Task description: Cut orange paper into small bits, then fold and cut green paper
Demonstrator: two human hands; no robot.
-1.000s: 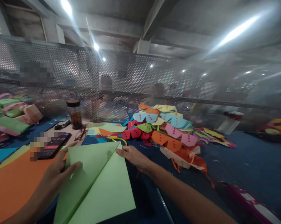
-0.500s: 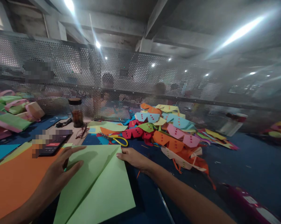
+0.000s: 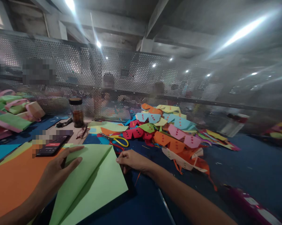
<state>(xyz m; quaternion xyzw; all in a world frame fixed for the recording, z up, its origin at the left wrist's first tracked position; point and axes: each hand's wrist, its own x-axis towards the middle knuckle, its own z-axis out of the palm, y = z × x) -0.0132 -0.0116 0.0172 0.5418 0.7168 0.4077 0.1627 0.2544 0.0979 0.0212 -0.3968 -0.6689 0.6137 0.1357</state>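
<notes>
A light green sheet of paper (image 3: 101,187), folded over on itself along a diagonal crease, lies in front of me on the dark blue table. My left hand (image 3: 61,165) rests on its left part with thumb and fingers spread. At the sheet's right edge, my right hand (image 3: 129,160) has thumb and fingers pinched together on the paper. Just beyond it lie scissors with yellow handles (image 3: 121,140) and a second, red-handled pair (image 3: 117,146), partly hidden behind the sheet.
Paper masks (image 3: 171,140) in several colours are heaped at centre right. Orange paper (image 3: 14,184) and a phone (image 3: 55,145) lie left, near a lidded jar (image 3: 77,114). A purple pouch (image 3: 250,203) sits front right. Perforated metal panelling (image 3: 131,72) stands behind.
The green sheet's right side has shifted left and its top corner has moved away from my right hand, which now pinches lower on the edge. My left hand has barely moved.
</notes>
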